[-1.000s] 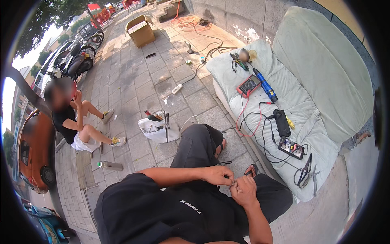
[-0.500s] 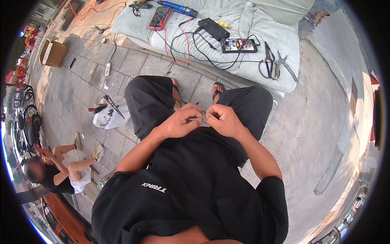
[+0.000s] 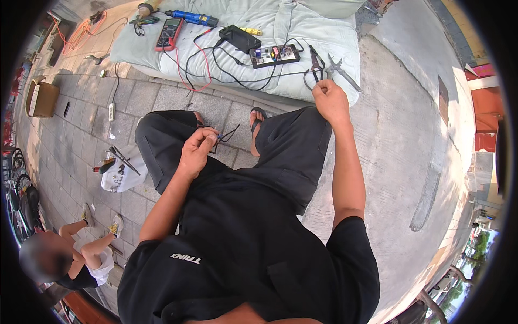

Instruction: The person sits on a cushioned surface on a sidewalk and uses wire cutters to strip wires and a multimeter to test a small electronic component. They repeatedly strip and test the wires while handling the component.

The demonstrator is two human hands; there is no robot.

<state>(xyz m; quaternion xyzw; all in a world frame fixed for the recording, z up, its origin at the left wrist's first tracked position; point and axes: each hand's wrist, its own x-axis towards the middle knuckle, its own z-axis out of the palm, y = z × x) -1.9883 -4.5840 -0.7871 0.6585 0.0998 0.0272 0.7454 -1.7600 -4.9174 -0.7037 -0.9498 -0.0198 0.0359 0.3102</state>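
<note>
Over my lap, my left hand is closed in a pinch on a thin black cable, whose loose end curls out to the right; a bit of blue shows at the fingertips. My right hand reaches to the front edge of a pale cushion. Its fingers are bent around the handle end of dark long-jawed pliers lying there. Beside these rests a grey metal plier-like tool. Left of them sits an exposed circuit board in a black case, with leads attached.
On the cushion lie a red multimeter, a blue cylindrical tool, a black box and tangled leads. A white bag with small parts and tools lies on the paving. A person sits at left; a cardboard box stands farther off.
My hands have parted from their shared work above my lap. The right one has moved forward and right to the pliers; the left has drawn left with the cable. The view has shifted right.
</note>
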